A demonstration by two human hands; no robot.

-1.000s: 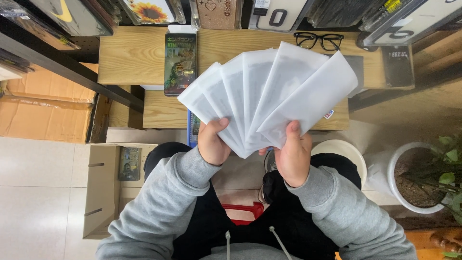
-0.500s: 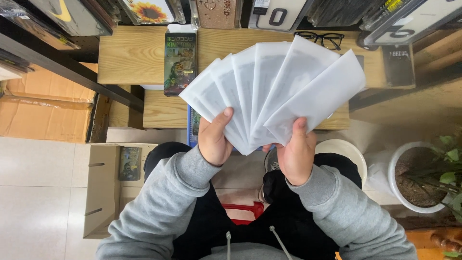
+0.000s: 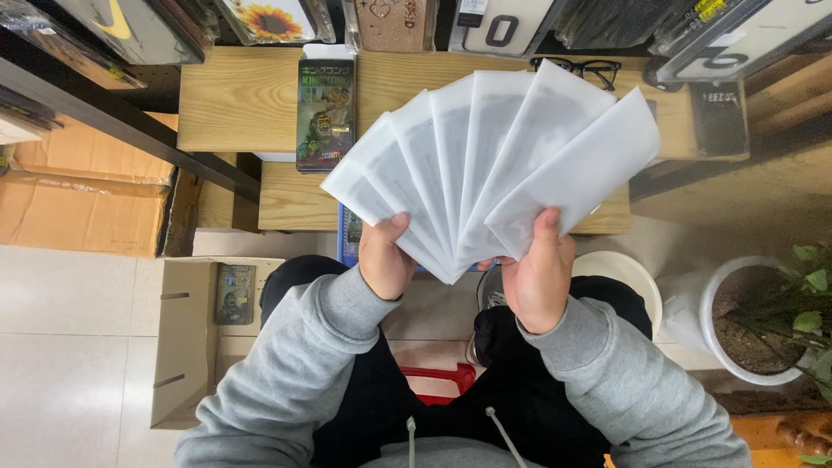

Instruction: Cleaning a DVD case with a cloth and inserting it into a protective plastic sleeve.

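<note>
The left hand (image 3: 386, 260) pinches the bottom corner of a fan of white envelopes (image 3: 494, 165), its thumb pressed flat on the front. The right hand (image 3: 537, 273) grips the same corner from the other side, thumb laid up along the rightmost envelope. The envelopes are thin, smooth and slightly see-through, long rectangles spread into a fan of about seven, held in the air above the front edge of the wooden worktop (image 3: 234, 104) and above the person's lap. Both sleeves are soft grey sweatshirt fabric.

On the worktop, near its back edge, lies a dark rectangular pack (image 3: 325, 113) with a printed picture, just left of the fan; a pair of black glasses (image 3: 576, 68) rests at the back, right of the fan's top.

On the tiled floor to the left stands an open cardboard box (image 3: 186, 347) holding a small dark pack (image 3: 234, 293). To the right, a round white pot (image 3: 754, 321) holds soil and a green plant.
</note>
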